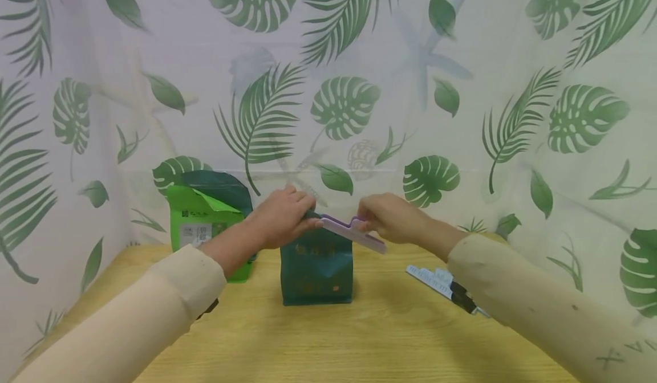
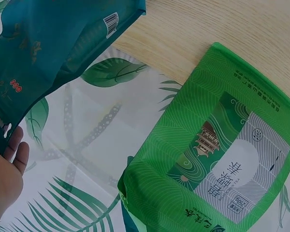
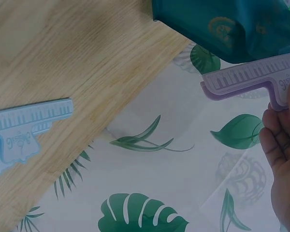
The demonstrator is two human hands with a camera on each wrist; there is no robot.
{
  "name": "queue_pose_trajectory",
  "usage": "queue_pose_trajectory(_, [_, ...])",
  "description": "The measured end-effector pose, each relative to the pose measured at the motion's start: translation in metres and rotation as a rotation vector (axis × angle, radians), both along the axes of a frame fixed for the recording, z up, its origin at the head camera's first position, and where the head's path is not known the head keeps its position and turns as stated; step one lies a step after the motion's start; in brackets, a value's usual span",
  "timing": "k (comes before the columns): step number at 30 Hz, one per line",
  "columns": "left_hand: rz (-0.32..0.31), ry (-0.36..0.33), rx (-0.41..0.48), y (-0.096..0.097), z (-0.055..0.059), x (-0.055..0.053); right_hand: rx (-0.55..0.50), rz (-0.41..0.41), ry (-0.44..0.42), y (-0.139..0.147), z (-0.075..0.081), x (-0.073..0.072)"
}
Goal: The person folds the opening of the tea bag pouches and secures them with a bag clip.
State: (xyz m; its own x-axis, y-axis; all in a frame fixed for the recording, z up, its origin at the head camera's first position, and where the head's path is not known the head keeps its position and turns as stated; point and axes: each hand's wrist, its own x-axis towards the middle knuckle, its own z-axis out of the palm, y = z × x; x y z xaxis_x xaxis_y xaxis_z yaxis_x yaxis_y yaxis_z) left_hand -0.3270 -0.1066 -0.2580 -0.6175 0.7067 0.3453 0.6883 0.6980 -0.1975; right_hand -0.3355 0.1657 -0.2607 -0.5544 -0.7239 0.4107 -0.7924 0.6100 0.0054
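A dark teal packaging bag [image 1: 318, 277] stands upright on the table in front of me. My left hand [image 1: 279, 215] grips its top edge, thumb on the near side. With its fingers and thumb, my right hand [image 1: 392, 218] pinches the handle of a purple sealing clip [image 1: 354, 236]. The clip slants across the bag's top, and its free end juts out past the bag's right side. In the right wrist view, the clip's toothed-pattern bar [image 3: 246, 72] lies beside the teal bag [image 3: 222, 29]. Whether its jaws are around the bag's edge I cannot tell.
A light blue clip [image 1: 433, 280] lies on the table at the right, beside a black object [image 1: 463, 298] partly behind my sleeve. At the left stands a bright green bag [image 1: 205, 212] with another dark teal bag [image 1: 220, 183] behind it. Leaf-patterned cloth [image 1: 339, 161] backs the table.
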Motion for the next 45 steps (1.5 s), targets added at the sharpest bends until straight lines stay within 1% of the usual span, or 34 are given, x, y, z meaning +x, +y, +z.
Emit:
queue_pose_trajectory(4, [-0.004,0.026,-0.007,-0.001,-0.001,-0.001,-0.005,0.014,0.018,-0.006,0.004,0.0])
queue_pose_trajectory(10, [-0.036,0.064,-0.007,-0.001,-0.002,0.001,-0.023,0.023,0.011,-0.016,0.007,-0.001])
queue_pose_trajectory(14, [-0.044,0.067,0.0,-0.001,-0.002,0.002,-0.04,0.034,0.03,-0.02,0.008,-0.003])
queue_pose_trajectory(17, [-0.041,0.051,0.007,0.0,-0.002,0.002,-0.053,0.039,0.036,-0.023,0.009,-0.002])
queue_pose_trajectory(21, [-0.037,0.007,0.022,0.0,-0.002,0.0,-0.067,0.043,0.034,-0.029,0.01,-0.002])
queue_pose_trajectory(24, [-0.049,-0.025,0.048,0.0,-0.002,-0.001,-0.071,0.045,0.024,-0.034,0.011,-0.001])
queue_pose_trajectory(27, [-0.058,-0.055,0.075,-0.001,-0.001,-0.001,-0.07,0.03,-0.009,-0.037,0.013,0.002])
queue_pose_trajectory(29, [-0.062,-0.058,0.078,-0.001,0.0,-0.001,-0.07,0.009,-0.048,-0.038,0.013,0.003])
queue_pose_trajectory(31, [-0.058,-0.037,0.065,-0.002,0.0,0.0,-0.068,-0.016,-0.085,-0.038,0.013,0.003])
queue_pose_trajectory(33, [-0.052,0.003,0.048,-0.003,0.001,0.001,-0.067,-0.033,-0.107,-0.037,0.012,0.004])
queue_pose_trajectory(35, [-0.04,0.051,0.036,-0.005,0.002,0.002,-0.063,-0.037,-0.11,-0.035,0.011,0.003])
queue_pose_trajectory(37, [-0.021,0.076,0.046,-0.007,0.002,0.003,-0.063,-0.032,-0.111,-0.034,0.01,0.003])
queue_pose_trajectory(40, [0.008,0.073,0.089,-0.011,0.002,0.005,-0.066,-0.03,-0.122,-0.032,0.008,0.003])
queue_pose_trajectory(45, [0.06,0.017,0.192,-0.019,-0.002,0.007,-0.048,-0.063,-0.155,-0.025,-0.001,0.002])
